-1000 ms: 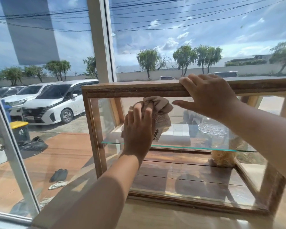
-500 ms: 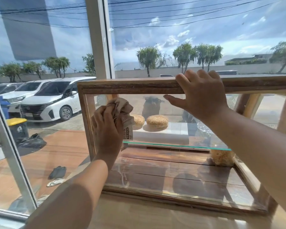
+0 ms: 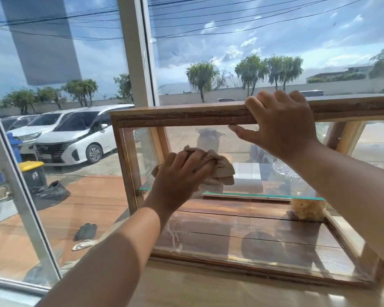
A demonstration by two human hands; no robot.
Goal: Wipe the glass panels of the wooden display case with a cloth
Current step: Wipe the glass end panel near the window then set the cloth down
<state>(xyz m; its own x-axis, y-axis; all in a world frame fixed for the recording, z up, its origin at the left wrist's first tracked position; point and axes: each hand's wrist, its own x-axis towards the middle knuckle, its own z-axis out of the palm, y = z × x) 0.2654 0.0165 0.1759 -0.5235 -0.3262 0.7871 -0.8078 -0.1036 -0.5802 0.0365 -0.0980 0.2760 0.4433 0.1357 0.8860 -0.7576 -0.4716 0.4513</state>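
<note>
Cloth (image 3: 222,168) in left hand (image 3: 180,176) grip, on glass (image 3: 208,143); right hand (image 3: 282,127) holds case (image 3: 177,117).

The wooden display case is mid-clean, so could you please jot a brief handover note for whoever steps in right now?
Hands: the left hand holds a bunched beige cloth against the front glass panel, left of centre, about mid-height. The right hand grips the top rail, fingers over the top, thumb underneath.
Done: I cannot tell which areas are already clean.
Left: whitish drip streaks show at the panel's lower left. Wipe down through them and the lower glass, then probably the left side panel.
</note>
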